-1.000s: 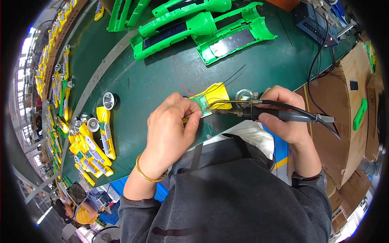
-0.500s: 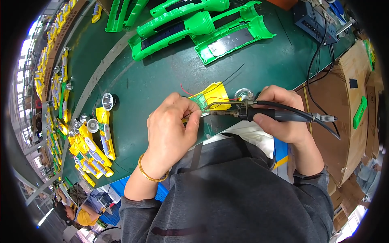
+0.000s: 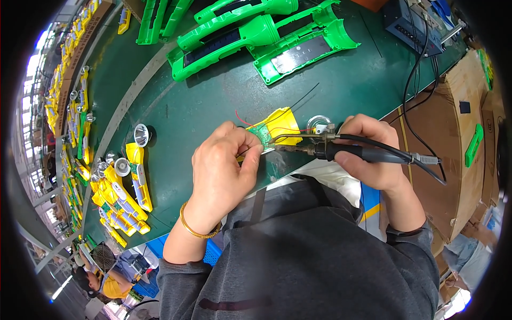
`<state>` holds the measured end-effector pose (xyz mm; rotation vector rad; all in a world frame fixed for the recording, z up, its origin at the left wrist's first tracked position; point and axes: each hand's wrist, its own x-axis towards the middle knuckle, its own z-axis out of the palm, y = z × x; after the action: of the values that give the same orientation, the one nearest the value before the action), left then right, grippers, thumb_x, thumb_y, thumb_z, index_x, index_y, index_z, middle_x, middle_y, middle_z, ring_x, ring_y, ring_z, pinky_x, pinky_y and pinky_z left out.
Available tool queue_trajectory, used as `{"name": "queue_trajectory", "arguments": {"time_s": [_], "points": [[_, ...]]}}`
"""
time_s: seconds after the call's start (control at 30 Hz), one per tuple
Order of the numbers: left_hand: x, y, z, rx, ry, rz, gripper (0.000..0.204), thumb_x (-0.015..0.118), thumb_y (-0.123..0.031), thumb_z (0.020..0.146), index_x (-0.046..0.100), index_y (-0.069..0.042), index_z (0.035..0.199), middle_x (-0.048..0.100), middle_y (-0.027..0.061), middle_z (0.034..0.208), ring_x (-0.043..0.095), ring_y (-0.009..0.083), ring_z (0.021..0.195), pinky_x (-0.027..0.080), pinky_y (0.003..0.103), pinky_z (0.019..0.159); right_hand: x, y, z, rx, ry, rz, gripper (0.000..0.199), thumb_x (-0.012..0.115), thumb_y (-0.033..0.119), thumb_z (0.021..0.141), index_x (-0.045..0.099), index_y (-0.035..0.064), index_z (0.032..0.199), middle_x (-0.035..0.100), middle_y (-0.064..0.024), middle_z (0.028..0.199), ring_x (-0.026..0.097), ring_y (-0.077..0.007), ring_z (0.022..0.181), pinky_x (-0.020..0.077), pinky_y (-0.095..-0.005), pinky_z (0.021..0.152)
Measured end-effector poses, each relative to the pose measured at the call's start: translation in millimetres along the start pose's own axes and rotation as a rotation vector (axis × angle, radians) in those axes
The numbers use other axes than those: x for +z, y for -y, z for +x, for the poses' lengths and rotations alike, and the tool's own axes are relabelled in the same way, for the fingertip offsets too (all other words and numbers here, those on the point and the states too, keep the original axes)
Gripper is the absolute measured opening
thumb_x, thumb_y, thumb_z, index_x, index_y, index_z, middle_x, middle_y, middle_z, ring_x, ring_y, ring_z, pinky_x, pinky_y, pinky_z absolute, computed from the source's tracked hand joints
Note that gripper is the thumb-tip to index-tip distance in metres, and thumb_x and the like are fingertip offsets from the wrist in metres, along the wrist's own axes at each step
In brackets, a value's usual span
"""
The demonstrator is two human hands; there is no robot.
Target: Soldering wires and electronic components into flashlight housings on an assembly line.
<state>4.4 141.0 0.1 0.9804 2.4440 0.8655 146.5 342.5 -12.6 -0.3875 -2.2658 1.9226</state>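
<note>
My left hand (image 3: pixel 221 165) is closed, thumb and fingers pinched at the near-left end of a small green circuit board (image 3: pixel 261 132). The board lies on a yellow plastic holder (image 3: pixel 288 122), partly covered by that hand. Thin red wires and a black wire rise from this piece, and a clear round lamp reflector (image 3: pixel 319 122) sits at its right end. My right hand (image 3: pixel 380 169) grips a black soldering iron (image 3: pixel 324 151) with a thin metal guide tube (image 3: pixel 298 136) along its top. The iron's tip is at the board, close to my left fingertips; exact contact is too small to tell.
Green flashlight shell halves (image 3: pixel 224 45) lie across the far side of the green table (image 3: pixel 181 114). Several yellow holders with reflectors (image 3: pixel 120 194) are heaped at left. A blue control box (image 3: pixel 410 26) with cables stands far right, beside a cardboard box (image 3: pixel 434 122). Other people show at both edges.
Both hands, the iron and the board keep nearly the same places. The whole view has shifted very slightly. At the lower right edge, another person has come further into view.
</note>
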Motion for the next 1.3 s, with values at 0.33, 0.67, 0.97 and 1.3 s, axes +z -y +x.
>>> {"name": "queue_trajectory", "arguments": {"time_s": [0.33, 0.67, 0.97, 1.3], "points": [[-2.0, -2.8, -0.1, -0.020, 0.019, 0.006, 0.005, 0.065, -0.005, 0.071, 0.060, -0.004, 0.071, 0.053, 0.0082, 0.068, 0.055, 0.0267, 0.059, 0.043, 0.037, 0.054, -7.2, -5.0, -3.5, 0.000, -0.017, 0.082, 0.016, 0.068, 0.003, 0.067, 0.055, 0.0009, 0.078, 0.057, -0.0039, 0.069, 0.051, -0.0088, 0.059, 0.0390, -0.0231, 0.054], [-5.6, -5.5, 5.7, 0.003, 0.057, 0.060, 0.005, 0.064, -0.008, 0.072, 0.061, -0.004, 0.072, 0.054, 0.0085, 0.068, 0.057, 0.0273, 0.061, 0.044, 0.038, 0.055, 2.9, -9.1, 5.8, 0.095, -0.284, 0.489, 0.026, 0.058, 0.021, 0.080, 0.051, -0.0012, 0.092, 0.058, -0.0114, 0.075, 0.057, -0.0159, 0.059, 0.0480, -0.0270, 0.057], [-14.8, -22.0, 5.2, 0.223, 0.052, 0.317, 0.007, 0.063, -0.007, 0.075, 0.060, -0.005, 0.081, 0.055, 0.0105, 0.081, 0.058, 0.0318, 0.065, 0.048, 0.042, 0.054, 0.4, -10.1, -2.2, 0.060, -0.403, 0.651, 0.023, 0.057, 0.021, 0.083, 0.051, 0.0005, 0.093, 0.057, -0.0094, 0.074, 0.057, -0.0152, 0.064, 0.0486, -0.0288, 0.057], [-33.2, 25.8, 81.4, 0.442, -0.516, 0.592, 0.029, 0.067, -0.006, 0.068, 0.059, -0.008, 0.096, 0.055, 0.0072, 0.093, 0.054, 0.0253, 0.086, 0.042, 0.036, 0.071, -7.3, -17.4, -1.3, 0.063, -0.529, 0.742, 0.020, 0.056, 0.021, 0.086, 0.049, 0.0044, 0.094, 0.057, -0.0088, 0.077, 0.055, -0.0144, 0.065, 0.0479, -0.0265, 0.057]]}}
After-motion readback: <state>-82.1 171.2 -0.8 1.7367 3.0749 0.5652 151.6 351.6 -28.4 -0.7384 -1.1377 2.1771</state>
